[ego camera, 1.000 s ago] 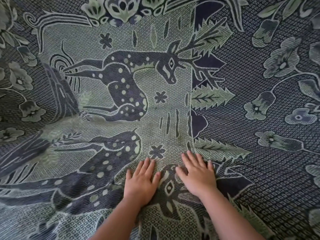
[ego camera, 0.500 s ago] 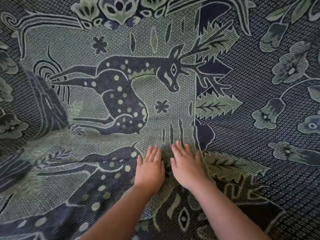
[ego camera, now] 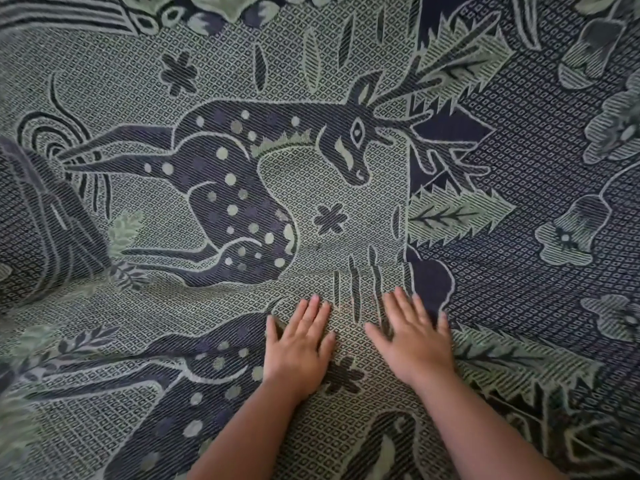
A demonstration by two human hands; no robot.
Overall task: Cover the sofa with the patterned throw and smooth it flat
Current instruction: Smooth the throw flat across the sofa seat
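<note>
The patterned throw (ego camera: 311, 188), navy and pale green with spotted deer, leaves and flowers, fills the whole head view and hides the sofa beneath it. My left hand (ego camera: 298, 344) lies palm down on the seat part, fingers straight and together. My right hand (ego camera: 414, 336) presses flat beside it, fingers spread, a hand's width apart. Both sets of fingertips point at the crease where seat meets backrest (ego camera: 363, 268). A shallow fold runs along that crease just beyond the fingers.
A covered bulge, perhaps an armrest or cushion (ego camera: 45, 230), rises at the left. Soft wrinkles cross the throw at lower left (ego camera: 86, 341). Flower motifs cover the right side (ego camera: 568, 233).
Both hands have slid forward over the throw toward the backrest crease and moved slightly apart; the view has closed in on the fabric.
</note>
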